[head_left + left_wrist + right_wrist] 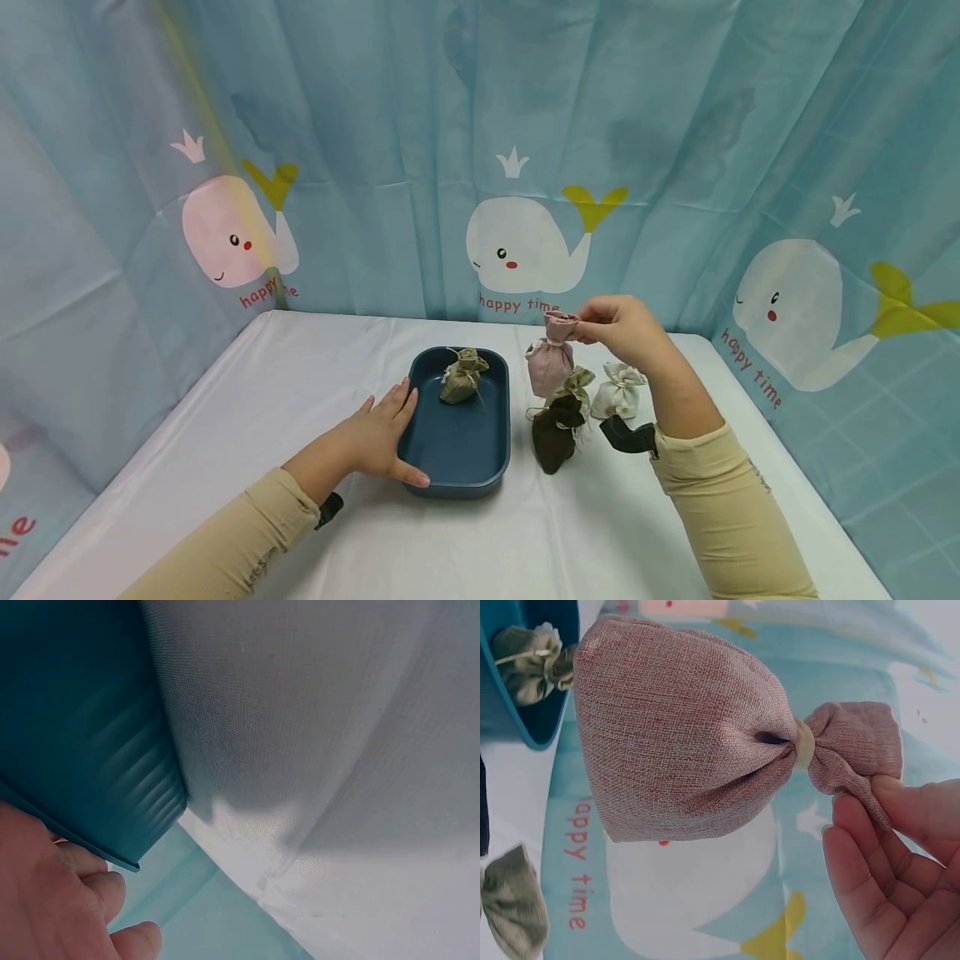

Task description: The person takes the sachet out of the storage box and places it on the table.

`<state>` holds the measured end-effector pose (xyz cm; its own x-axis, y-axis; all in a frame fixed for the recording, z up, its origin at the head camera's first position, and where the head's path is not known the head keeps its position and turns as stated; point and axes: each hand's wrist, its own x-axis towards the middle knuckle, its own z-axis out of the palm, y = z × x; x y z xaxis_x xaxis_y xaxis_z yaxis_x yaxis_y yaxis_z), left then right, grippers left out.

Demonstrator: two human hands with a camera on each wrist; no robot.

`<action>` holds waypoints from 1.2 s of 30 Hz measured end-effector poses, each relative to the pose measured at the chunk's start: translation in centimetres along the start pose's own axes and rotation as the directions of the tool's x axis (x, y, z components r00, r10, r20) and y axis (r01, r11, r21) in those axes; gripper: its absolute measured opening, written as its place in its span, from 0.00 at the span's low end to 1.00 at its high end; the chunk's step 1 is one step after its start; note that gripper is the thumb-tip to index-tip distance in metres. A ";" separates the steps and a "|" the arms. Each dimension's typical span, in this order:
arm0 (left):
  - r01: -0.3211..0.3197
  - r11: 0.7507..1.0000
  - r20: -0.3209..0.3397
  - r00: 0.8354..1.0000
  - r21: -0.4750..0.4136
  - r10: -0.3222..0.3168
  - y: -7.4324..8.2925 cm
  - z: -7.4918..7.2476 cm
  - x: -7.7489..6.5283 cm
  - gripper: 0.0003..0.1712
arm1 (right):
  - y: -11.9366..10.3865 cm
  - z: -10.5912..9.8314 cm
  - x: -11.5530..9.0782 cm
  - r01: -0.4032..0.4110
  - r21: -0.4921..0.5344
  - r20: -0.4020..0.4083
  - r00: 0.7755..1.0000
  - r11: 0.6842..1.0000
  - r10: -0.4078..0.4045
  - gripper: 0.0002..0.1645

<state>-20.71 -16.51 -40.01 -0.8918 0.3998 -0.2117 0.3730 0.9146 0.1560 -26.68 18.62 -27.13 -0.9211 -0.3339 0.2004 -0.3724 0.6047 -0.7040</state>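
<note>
A pink cloth pouch point(550, 367), tied at the neck with a pale cord, hangs from my right hand point(618, 329). Thumb and fingers pinch the gathered top of the pouch point(682, 735), as the right wrist view shows. My left hand point(378, 433) rests along the left rim of a dark blue rectangular tray point(457, 450), fingers spread and straight. Inside the tray, toward its back, sits an olive-green drawstring pouch point(461, 379). In the left wrist view the fingers point(105, 892) lie at the rim beside the tray's ribbed outer wall point(135, 765).
Right of the tray stand a dark brown pouch point(553, 437), an olive pouch point(579, 385) partly behind it, and a white pouch point(619, 392) with small flower marks. A white cloth point(337, 358) covers the table. A blue whale-print curtain point(420, 150) hangs behind.
</note>
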 end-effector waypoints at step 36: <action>0.019 0.999 -0.004 1.000 0.038 -0.019 0.1 0.0 0.0 0.77 | 6.0 -3.2 -4.4 -0.123 -0.144 0.033 0.991 0.982 0.129 0.07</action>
<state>-20.70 -16.39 -40.02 -0.8996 0.3824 -0.2108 0.3655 0.9236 0.1157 -25.25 26.05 -30.08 -0.9571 -0.2770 0.0850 -0.2687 0.7391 -0.6177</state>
